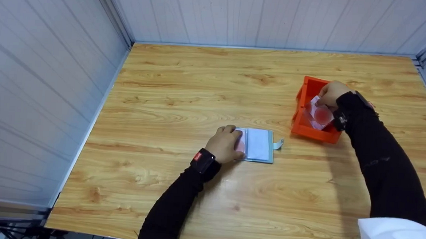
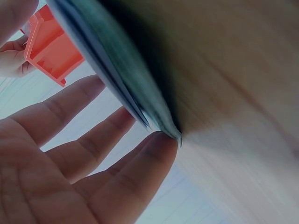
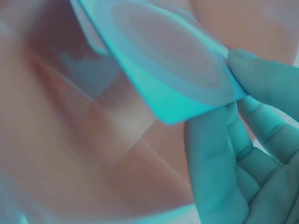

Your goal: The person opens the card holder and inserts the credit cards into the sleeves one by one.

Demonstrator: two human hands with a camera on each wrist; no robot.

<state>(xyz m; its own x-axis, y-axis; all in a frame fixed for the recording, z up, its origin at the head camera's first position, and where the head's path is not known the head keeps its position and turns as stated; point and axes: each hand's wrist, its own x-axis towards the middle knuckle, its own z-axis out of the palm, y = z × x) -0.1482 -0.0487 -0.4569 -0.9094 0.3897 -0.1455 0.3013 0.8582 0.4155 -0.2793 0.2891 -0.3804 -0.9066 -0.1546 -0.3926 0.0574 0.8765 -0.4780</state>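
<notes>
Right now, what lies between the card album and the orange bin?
The head view shows the pale strap of the card album jutting toward the orange bin, then only bare wooden tabletop.

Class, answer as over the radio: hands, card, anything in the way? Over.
Right hand pinching card, in or just above orange bin. Left hand touching open booklet. No obstacle seen between bin and booklet.
</notes>
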